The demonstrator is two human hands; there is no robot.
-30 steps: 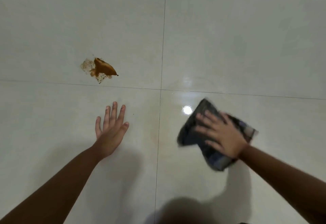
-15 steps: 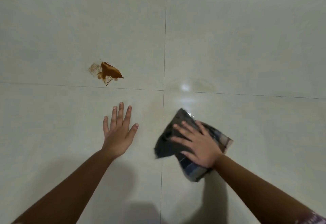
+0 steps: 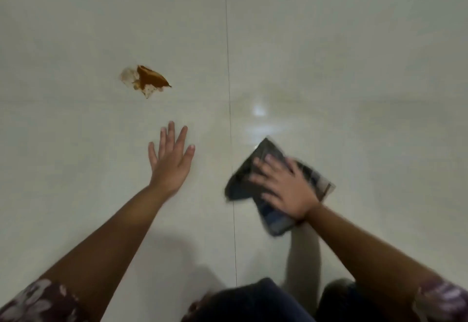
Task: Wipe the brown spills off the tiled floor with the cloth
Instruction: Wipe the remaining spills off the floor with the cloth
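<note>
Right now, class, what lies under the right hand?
Under the right hand lies the cloth, pressed flat on the floor by spread fingers. Whatever is beneath the cloth is covered and cannot be seen.

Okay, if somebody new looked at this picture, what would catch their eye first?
The brown spill stands out on the pale tiled floor, left of the vertical grout line. Next comes the right hand pressing a dark cloth to the floor right of that line, and the left hand lying flat below the spill.
</note>
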